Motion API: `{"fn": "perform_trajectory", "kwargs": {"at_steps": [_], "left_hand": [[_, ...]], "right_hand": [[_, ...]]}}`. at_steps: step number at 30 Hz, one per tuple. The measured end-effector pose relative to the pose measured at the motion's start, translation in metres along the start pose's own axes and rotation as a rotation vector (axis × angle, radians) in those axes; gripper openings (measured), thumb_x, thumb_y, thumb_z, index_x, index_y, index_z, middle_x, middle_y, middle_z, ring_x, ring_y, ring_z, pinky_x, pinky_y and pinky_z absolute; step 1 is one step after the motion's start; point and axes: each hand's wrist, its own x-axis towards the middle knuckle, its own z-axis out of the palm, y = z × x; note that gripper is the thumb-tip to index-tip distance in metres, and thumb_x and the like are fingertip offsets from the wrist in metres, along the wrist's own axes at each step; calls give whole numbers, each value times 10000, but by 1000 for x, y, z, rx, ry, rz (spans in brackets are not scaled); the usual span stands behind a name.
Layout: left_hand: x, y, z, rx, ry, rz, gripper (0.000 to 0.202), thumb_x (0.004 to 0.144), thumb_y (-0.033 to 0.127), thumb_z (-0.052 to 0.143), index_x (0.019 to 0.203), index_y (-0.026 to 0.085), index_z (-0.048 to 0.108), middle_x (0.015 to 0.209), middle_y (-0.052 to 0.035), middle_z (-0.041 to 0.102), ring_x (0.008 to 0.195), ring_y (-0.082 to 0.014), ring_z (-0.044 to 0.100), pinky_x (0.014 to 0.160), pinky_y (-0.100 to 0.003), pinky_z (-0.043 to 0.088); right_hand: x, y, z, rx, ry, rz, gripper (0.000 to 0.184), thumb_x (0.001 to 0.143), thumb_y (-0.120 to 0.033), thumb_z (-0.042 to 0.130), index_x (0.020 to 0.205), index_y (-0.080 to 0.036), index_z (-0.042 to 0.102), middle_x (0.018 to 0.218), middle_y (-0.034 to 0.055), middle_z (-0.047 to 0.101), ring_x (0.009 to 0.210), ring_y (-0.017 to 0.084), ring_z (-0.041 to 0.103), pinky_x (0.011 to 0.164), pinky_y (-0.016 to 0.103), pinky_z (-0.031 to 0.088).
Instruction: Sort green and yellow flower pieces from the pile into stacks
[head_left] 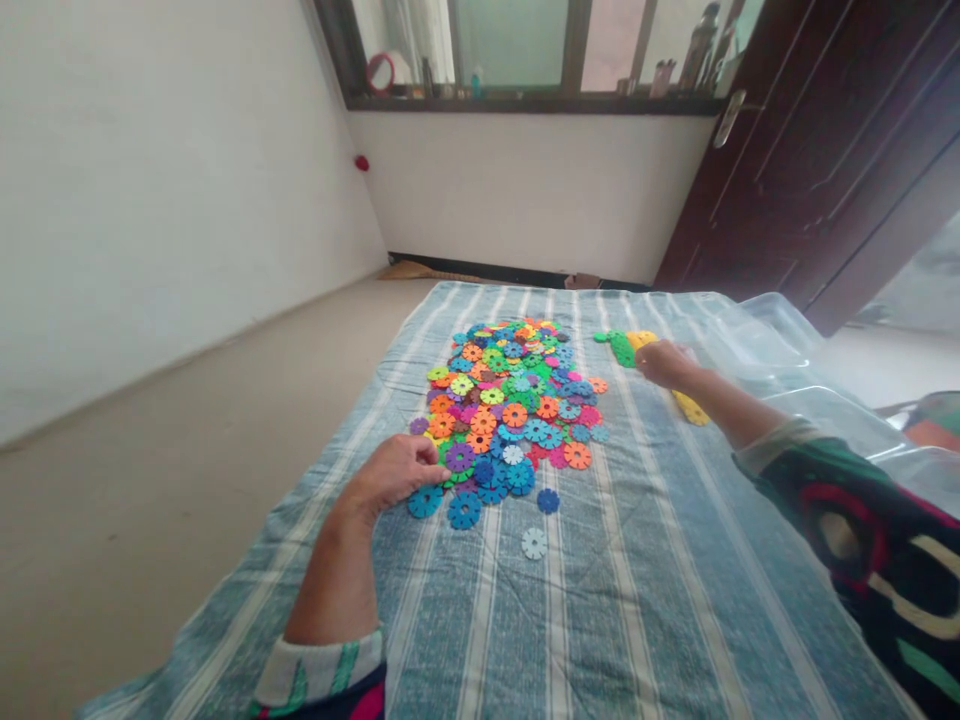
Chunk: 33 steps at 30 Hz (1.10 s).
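Note:
Notched plastic snowflake discs in many colours form a heap [514, 414] on the cloth-covered table. At the heap's near left edge is my left hand [397, 474], fingers curled, its thumb tip against a green disc [460, 476] beneath a purple disc [459, 457]. What its fingers pinch, if anything, is hidden. My right hand [664, 362] is closed over a row of yellow discs [641, 340], which shows on both sides of it. Whatever it grips is covered by the fingers. Beside that row lies a row of green discs [621, 349].
A pale disc [534, 543] and a dark blue disc [548, 500] lie apart, nearer me. Clear plastic containers [772, 335] stand along the right edge of the striped tablecloth [600, 620]. Beyond are a wall, a windowsill [525, 103] with small items, and a dark red door [810, 140].

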Motion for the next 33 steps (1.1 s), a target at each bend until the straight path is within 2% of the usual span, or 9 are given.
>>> {"fn": "perform_trajectory", "kwargs": {"at_steps": [3, 6, 10, 15, 20, 24, 27, 30, 33], "left_hand": [[-1, 3, 1, 0, 3, -1, 253, 518, 411, 703, 571, 184, 605, 546, 35, 544, 548, -130, 488, 523, -235, 341], [0, 4, 3, -9, 6, -9, 231, 521, 384, 696, 571, 180, 598, 537, 36, 527, 544, -125, 470, 518, -233, 334], [-1, 4, 4, -90, 3, 2, 248, 524, 386, 702, 566, 175, 579, 528, 44, 505, 533, -113, 453, 514, -229, 331], [-4, 8, 2, -160, -2, 15, 290, 527, 416, 713, 555, 167, 566, 513, 51, 476, 520, -103, 434, 506, -227, 318], [-6, 8, 0, -208, 41, 15, 298, 560, 433, 697, 566, 166, 563, 524, 46, 491, 524, -102, 435, 506, -229, 316], [-7, 8, -2, -235, 140, 35, 299, 576, 430, 695, 564, 159, 569, 522, 43, 488, 525, -95, 419, 504, -225, 309], [-8, 11, -3, -285, 168, 61, 286, 599, 421, 696, 597, 156, 591, 545, 37, 520, 534, -95, 437, 512, -222, 332], [-9, 16, -2, -331, 164, 71, 291, 610, 429, 709, 651, 157, 616, 568, 38, 546, 533, -94, 454, 513, -220, 360], [-8, 19, 1, -349, 141, 73, 324, 613, 459, 719, 686, 156, 630, 601, 35, 570, 538, -95, 478, 518, -218, 390]], "right_hand": [[-20, -33, -7, 78, 33, -160, 254, 900, -251, 510, 1005, -180, 730, 982, 134, 708, 937, 232, 643, 739, 281, 430], [-45, -74, -13, 144, 47, -327, 242, 912, -296, 516, 1013, -248, 731, 956, 64, 719, 876, 180, 637, 713, 257, 400], [-76, -129, -19, 340, 56, -632, 219, 894, -279, 541, 974, -253, 742, 778, 21, 702, 715, 142, 603, 631, 252, 351], [-96, -178, -24, 443, 50, -734, 211, 884, -301, 580, 1026, -271, 732, 831, 14, 712, 772, 154, 609, 644, 256, 362], [-96, -206, -23, 512, 55, -735, 230, 897, -296, 550, 1051, -269, 720, 857, 19, 711, 792, 160, 609, 682, 257, 402], [-92, -221, -19, 555, 51, -729, 221, 892, -278, 541, 1013, -265, 726, 806, 7, 696, 759, 152, 601, 648, 246, 395], [-89, -231, -17, 637, 71, -709, 213, 875, -290, 579, 1024, -258, 728, 788, 4, 687, 748, 151, 595, 629, 247, 381], [-87, -238, -19, 709, 83, -693, 194, 870, -286, 591, 982, -230, 740, 772, 6, 683, 725, 145, 585, 619, 250, 376], [-81, -233, -24, 748, 61, -721, 154, 853, -240, 601, 891, -216, 748, 710, -14, 659, 674, 122, 555, 594, 234, 365]]}}
